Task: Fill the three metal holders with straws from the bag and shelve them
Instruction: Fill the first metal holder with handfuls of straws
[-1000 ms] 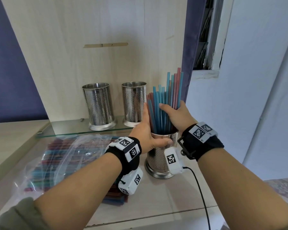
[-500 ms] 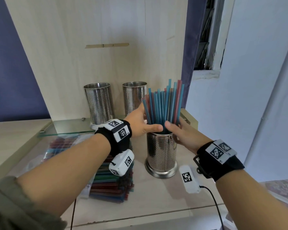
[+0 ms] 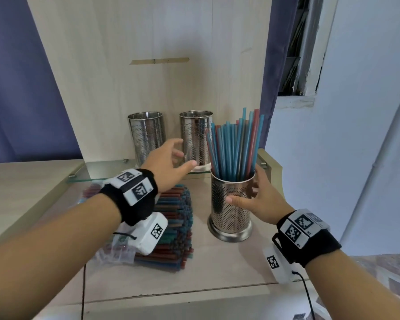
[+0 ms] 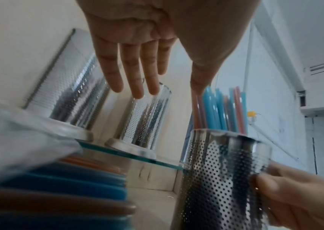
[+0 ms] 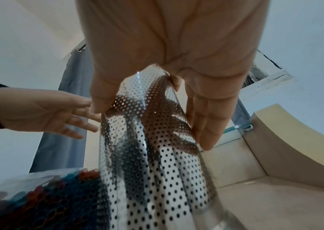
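Observation:
A perforated metal holder [image 3: 226, 218] full of blue and pink straws [image 3: 236, 146] stands on the wooden counter. My right hand [image 3: 243, 192] grips its upper wall, thumb in front and fingers round the far side; the right wrist view shows the same clasp on the holder [image 5: 157, 171]. My left hand [image 3: 183, 153] hovers open, fingers spread, just before the nearer of two empty holders [image 3: 195, 135] [image 3: 147, 137] on the glass shelf [image 3: 102, 173]. The clear bag of straws [image 3: 171, 227] lies under my left wrist.
A wooden back panel [image 3: 148, 77] rises behind the glass shelf. A raised wooden ledge [image 3: 270, 165] borders the counter on the right, behind the filled holder. The counter's front edge [image 3: 194, 294] runs near my forearms. A cable [image 3: 310, 301] hangs from my right wrist.
My left hand has let go of the straws and moved left toward the shelf's holders. My right hand has dropped from the straws to the filled holder's wall.

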Tool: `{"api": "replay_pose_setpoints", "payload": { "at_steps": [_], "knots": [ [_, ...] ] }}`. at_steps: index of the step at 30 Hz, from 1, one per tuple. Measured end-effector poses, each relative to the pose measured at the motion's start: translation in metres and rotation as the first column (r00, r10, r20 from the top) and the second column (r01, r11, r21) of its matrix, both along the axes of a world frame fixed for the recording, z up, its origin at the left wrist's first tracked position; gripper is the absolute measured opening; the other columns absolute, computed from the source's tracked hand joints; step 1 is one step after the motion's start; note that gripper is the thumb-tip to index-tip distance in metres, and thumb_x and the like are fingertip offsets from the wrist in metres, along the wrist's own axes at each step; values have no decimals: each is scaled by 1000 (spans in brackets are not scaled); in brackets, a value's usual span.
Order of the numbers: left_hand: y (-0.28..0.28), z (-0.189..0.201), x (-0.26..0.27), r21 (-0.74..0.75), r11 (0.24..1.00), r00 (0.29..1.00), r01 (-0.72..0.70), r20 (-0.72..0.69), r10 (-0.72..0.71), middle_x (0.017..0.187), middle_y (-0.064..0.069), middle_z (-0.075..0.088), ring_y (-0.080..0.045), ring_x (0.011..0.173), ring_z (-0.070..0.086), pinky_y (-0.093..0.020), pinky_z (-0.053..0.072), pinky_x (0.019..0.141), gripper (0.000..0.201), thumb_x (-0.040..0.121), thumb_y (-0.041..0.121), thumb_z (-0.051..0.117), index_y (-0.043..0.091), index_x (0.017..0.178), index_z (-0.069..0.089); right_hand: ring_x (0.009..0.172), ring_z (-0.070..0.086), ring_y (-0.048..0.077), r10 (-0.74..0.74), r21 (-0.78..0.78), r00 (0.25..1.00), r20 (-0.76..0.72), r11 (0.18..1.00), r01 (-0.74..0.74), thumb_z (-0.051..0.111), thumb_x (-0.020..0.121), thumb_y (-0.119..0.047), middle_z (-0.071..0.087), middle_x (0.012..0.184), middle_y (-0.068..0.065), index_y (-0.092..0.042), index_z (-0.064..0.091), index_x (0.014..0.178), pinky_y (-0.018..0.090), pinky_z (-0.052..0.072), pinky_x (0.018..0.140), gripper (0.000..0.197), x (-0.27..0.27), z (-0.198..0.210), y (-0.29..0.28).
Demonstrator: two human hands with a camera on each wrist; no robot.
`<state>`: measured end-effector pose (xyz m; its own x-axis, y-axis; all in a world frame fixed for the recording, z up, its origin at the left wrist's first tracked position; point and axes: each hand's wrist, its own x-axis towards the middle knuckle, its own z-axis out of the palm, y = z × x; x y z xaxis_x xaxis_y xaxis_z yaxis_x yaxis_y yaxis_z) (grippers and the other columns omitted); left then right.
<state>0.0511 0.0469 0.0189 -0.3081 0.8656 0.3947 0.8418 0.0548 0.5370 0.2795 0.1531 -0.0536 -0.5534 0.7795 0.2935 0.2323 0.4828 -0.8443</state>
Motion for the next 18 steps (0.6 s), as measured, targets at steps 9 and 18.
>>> {"api": "replay_pose_setpoints", "payload": {
  "at_steps": [9,18],
  "knots": [
    [-78,-32,-38,-427,902,822,59,-492,-286,130,7,52,-15,122,43,-28,31,105,54,83,57,62,29,128,54,114,46,10,-8,15,1000,5,1000,7,84,65,-42,46,126,-16,-34,20,149,25,39,91,106,1,-2,-3],
    [-70,-54,-41,-520,854,824,-11,-489,-286,153,11,30,-19,137,16,-41,16,113,92,76,70,61,32,150,22,114,44,10,-25,9,1000,-3,1000,25,84,69,-34,43,123,-18,-30,20,150,14,39,82,103,1,-3,-6]
  ]
}}
